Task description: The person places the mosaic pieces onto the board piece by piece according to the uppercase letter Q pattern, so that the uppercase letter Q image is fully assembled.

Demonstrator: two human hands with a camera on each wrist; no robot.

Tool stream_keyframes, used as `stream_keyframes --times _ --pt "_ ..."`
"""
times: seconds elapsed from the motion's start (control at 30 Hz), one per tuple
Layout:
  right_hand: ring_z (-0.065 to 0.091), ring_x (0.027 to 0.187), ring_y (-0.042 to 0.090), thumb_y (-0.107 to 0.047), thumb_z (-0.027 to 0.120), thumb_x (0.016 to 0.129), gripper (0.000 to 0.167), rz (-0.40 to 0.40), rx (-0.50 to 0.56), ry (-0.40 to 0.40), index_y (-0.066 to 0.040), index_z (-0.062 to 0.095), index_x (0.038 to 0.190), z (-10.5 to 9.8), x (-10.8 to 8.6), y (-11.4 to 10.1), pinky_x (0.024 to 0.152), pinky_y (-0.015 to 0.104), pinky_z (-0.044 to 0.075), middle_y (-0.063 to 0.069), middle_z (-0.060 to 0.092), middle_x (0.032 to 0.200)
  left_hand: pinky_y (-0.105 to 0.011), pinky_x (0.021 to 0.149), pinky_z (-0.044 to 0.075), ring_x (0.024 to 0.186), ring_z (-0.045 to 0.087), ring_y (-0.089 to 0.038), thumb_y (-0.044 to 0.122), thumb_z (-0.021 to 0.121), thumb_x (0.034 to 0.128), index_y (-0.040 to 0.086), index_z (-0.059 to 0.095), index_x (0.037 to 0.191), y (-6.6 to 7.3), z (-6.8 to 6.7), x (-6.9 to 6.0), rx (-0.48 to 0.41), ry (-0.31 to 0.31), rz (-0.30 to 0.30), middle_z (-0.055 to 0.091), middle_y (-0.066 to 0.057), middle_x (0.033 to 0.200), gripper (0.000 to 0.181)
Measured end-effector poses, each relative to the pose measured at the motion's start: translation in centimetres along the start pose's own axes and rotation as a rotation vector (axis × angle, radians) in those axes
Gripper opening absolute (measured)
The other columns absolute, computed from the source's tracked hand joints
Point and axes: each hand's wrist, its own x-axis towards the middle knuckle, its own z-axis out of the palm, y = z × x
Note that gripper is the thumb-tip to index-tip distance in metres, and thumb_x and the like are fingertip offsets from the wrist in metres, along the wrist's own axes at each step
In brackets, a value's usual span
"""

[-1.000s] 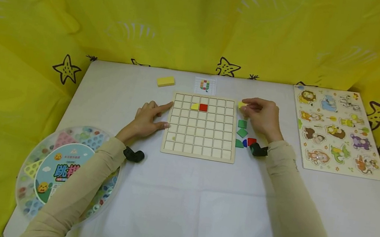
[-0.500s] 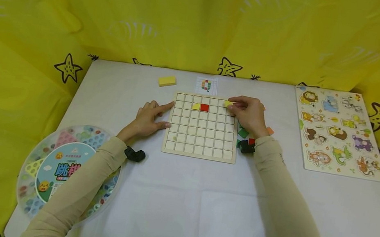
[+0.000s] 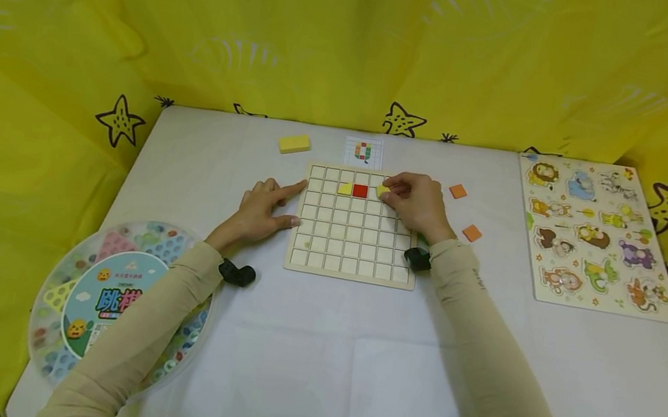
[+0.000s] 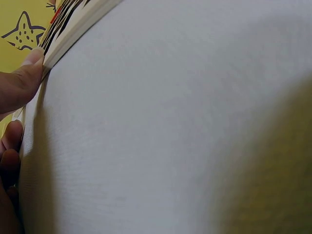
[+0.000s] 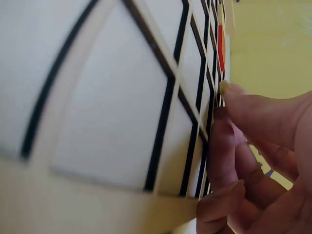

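Observation:
A pale wooden grid board (image 3: 335,242) lies on the white table. In its second row sit a yellow piece (image 3: 345,188) and, touching its right side, a red square (image 3: 360,191). My right hand (image 3: 418,204) pinches a small yellow piece (image 3: 382,191) between thumb and fingertips over that row, a short way right of the red square; the right wrist view shows this yellow piece (image 5: 224,87) at the fingertips, low against the grid. My left hand (image 3: 259,213) touches the board's left edge with thumb and index finger extended; its thumb (image 4: 30,73) meets the edge in the left wrist view.
Two orange squares (image 3: 458,191) lie right of the board; a bit of green shows beside my right wrist. Behind the board are a pattern card (image 3: 363,153) and a yellow block (image 3: 294,144). An animal puzzle (image 3: 598,237) lies far right, a round marble game (image 3: 116,298) under my left forearm.
My right hand has carried the yellow piece leftward from beyond the board's right edge to over the second row. Both orange squares have come into view. The left hand stays at the edge.

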Motion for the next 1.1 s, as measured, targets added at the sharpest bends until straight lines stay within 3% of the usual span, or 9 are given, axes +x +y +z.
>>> stream_keyframes --times 0.57,1.1 --pt "0.067 0.096 0.026 -0.027 0.08 0.095 0.026 0.008 -0.119 -0.019 -0.009 0.078 0.115 0.93 0.02 -0.58 0.082 0.038 0.047 0.01 0.075 0.107 -0.039 0.083 0.02 0.094 0.034 -0.027 0.029 0.078 0.0981 0.021 0.041 0.164 -0.05 0.03 -0.07 0.0 0.002 -0.004 0.047 -0.009 0.103 0.076" --pt "0.065 0.096 0.027 -0.023 0.079 0.096 0.022 0.003 -0.068 -0.027 -0.008 0.08 0.112 0.75 0.15 -0.46 0.083 0.037 0.046 0.012 0.076 0.104 -0.04 0.084 0.02 0.094 0.034 -0.027 0.029 0.078 0.0978 0.022 0.042 0.164 -0.02 0.07 -0.05 -0.004 0.001 -0.001 0.047 -0.009 0.103 0.076"
